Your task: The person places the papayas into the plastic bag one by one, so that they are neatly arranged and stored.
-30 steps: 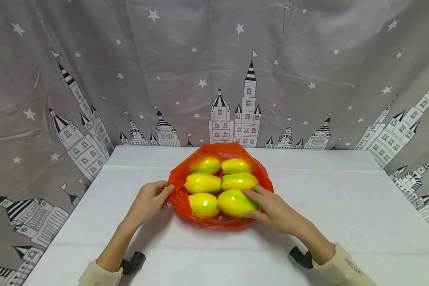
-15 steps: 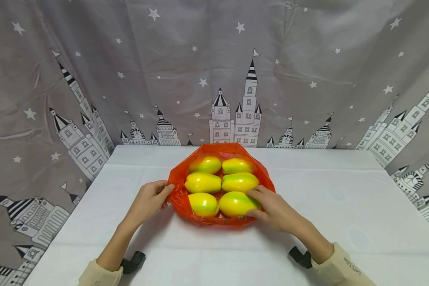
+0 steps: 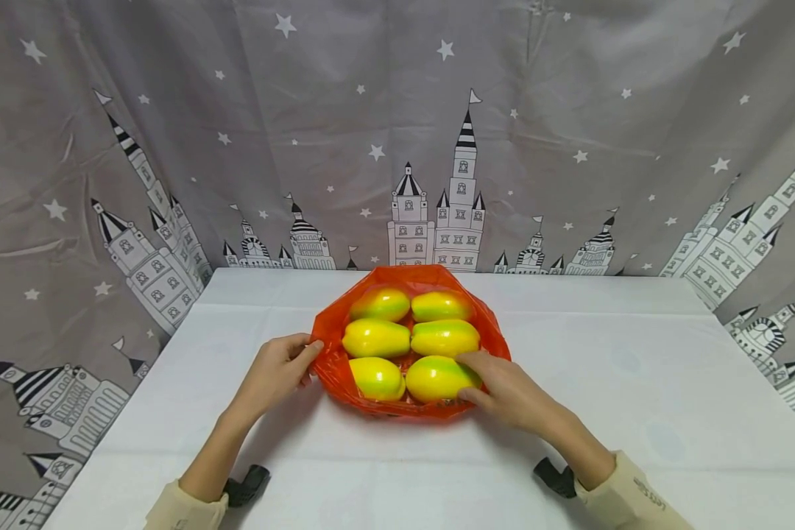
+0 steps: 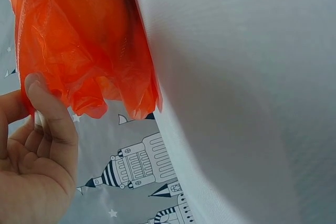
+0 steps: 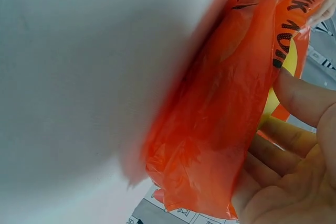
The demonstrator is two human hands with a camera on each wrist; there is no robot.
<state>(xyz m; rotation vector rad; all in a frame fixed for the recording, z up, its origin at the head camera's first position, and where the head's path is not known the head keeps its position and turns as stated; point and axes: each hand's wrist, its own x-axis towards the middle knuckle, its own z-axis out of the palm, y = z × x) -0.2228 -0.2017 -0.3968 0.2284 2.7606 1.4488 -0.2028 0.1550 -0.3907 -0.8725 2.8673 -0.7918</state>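
Note:
A red plastic bag (image 3: pixel 334 368) lies on its side on the table, its mouth spread toward me. Inside are several yellow-green mangoes in two columns, among them one at front left (image 3: pixel 379 380) and one at middle left (image 3: pixel 375 338). My left hand (image 3: pixel 283 368) pinches the bag's left edge between thumb and fingers, also plain in the left wrist view. At the bag's right side, my right hand (image 3: pixel 513 386) holds the front right mango (image 3: pixel 440 379) by its right end, thumb near the bag's front rim. In the right wrist view, the bag (image 5: pixel 210 103) hides most of that mango.
A white cloth (image 3: pixel 609 383) covers the table. Behind it hangs a grey curtain (image 3: pixel 305 96) printed with castles and stars. Black wrist mounts (image 3: pixel 246 486) sit by both beige sleeves.
The front right mango has come down and slightly right with my right hand, leaving a small gap beside the front left mango. My left hand has stayed on the bag's edge.

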